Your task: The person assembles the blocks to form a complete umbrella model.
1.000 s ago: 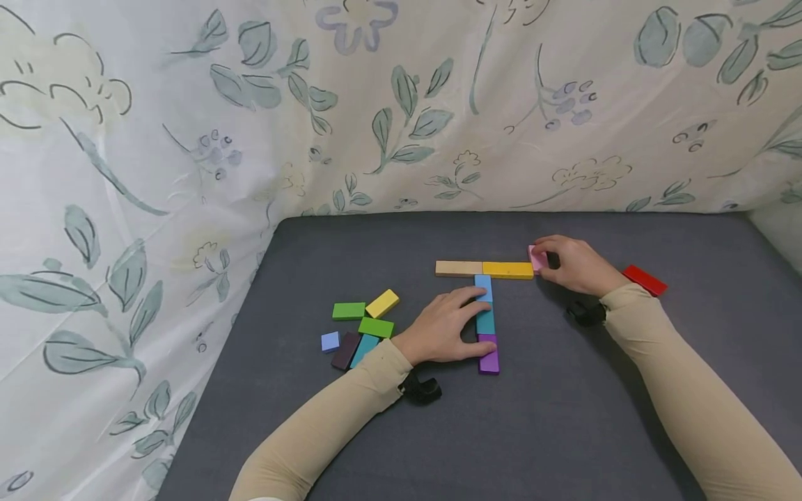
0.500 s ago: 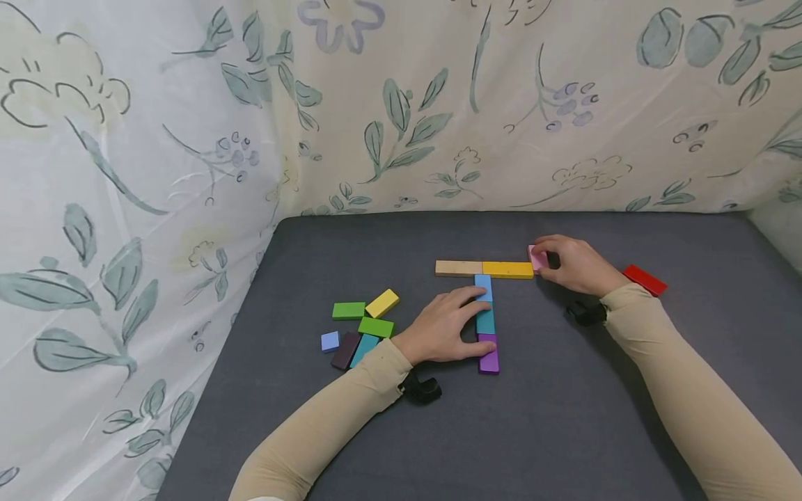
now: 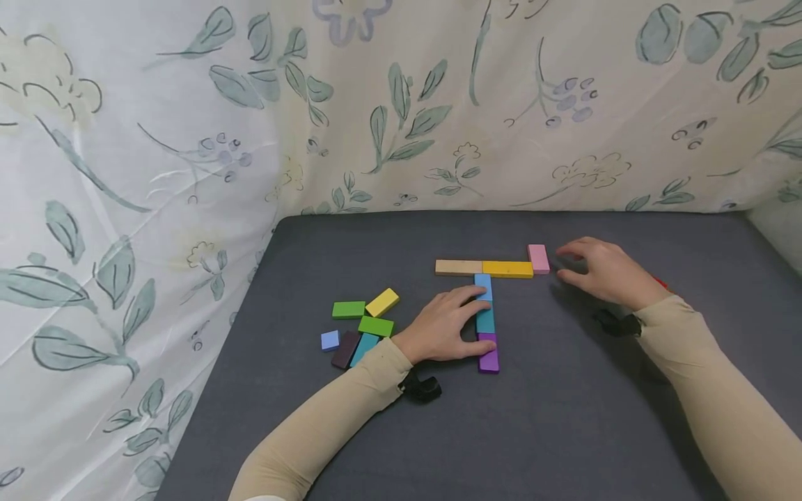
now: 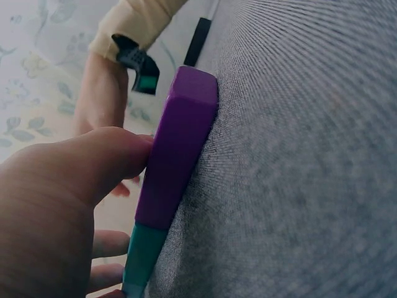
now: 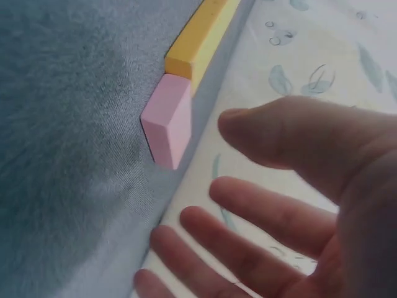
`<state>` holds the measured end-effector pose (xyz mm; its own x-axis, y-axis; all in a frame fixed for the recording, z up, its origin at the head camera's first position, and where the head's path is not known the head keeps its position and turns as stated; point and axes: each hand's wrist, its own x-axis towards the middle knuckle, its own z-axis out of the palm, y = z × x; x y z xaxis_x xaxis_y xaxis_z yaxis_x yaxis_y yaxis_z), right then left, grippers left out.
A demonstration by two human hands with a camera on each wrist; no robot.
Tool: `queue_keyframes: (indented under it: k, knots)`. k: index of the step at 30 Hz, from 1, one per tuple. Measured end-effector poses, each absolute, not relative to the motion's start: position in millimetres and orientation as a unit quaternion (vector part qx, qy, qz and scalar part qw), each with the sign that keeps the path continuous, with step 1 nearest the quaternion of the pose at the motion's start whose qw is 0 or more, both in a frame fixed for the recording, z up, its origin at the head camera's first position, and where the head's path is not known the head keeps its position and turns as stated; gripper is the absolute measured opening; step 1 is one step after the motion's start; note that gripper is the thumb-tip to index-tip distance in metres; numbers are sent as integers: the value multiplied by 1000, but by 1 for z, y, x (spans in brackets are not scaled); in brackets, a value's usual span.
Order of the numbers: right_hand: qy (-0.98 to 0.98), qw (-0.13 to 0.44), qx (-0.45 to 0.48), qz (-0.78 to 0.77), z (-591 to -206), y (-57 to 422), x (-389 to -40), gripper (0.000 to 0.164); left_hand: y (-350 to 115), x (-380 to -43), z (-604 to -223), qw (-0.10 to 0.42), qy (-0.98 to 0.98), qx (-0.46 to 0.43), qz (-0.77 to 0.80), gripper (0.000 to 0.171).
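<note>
My left hand rests on a column of flat blocks. Its thumb touches the purple block, while the fingers lie on the light blue block and the teal block. Across the top of that column runs a row: a tan block, then a yellow-orange block. Against the row's right end a pink block stands crosswise. My right hand is just right of the pink block, apart from it and holding nothing; in the right wrist view its fingers are spread near the pink block.
Left of the left hand lie loose blocks: two green, one yellow, one small blue, one dark, one teal. A red block is mostly hidden behind the right wrist. Floral cloth hangs behind the grey table.
My right hand has let go of the pink block and moved right, now covering most of the red block. The pink block stays in place, and my left hand has not moved.
</note>
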<state>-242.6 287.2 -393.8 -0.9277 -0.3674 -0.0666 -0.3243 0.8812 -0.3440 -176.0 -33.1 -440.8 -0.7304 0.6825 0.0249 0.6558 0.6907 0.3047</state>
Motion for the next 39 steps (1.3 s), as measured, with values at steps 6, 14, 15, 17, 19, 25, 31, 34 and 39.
queue_keyframes:
  k: [6, 14, 15, 17, 19, 25, 31, 34, 39]
  knots:
    - [973, 71, -175, -135, -388, 301, -217, 53, -33, -175, -440, 48, 919, 363, 147, 74]
    - [981, 55, -157, -102, -387, 325, -182, 57, -34, -178, -439, 52, 919, 364, 145, 74]
    - [982, 54, -154, -97, -388, 328, -178, 58, -34, -179, -439, 52, 918, 365, 145, 74]
    - [984, 54, -144, -88, -389, 335, -171, 58, -35, -180, -438, 52, 918, 366, 144, 74]
    - [987, 59, -128, -75, -390, 340, -165, 60, -36, -182, -438, 52, 918, 367, 144, 74]
    - [993, 68, -84, -50, -393, 351, -150, 62, -37, -184, -437, 50, 918, 369, 140, 74]
    - [992, 105, -56, -34, -396, 356, -136, 69, -37, -185, -437, 50, 918, 368, 141, 73]
    - [990, 127, -55, -41, -399, 353, -133, 69, -37, -185, -437, 52, 917, 368, 144, 73]
    - [986, 149, -60, -53, -403, 348, -134, 69, -38, -185, -436, 54, 916, 368, 149, 73]
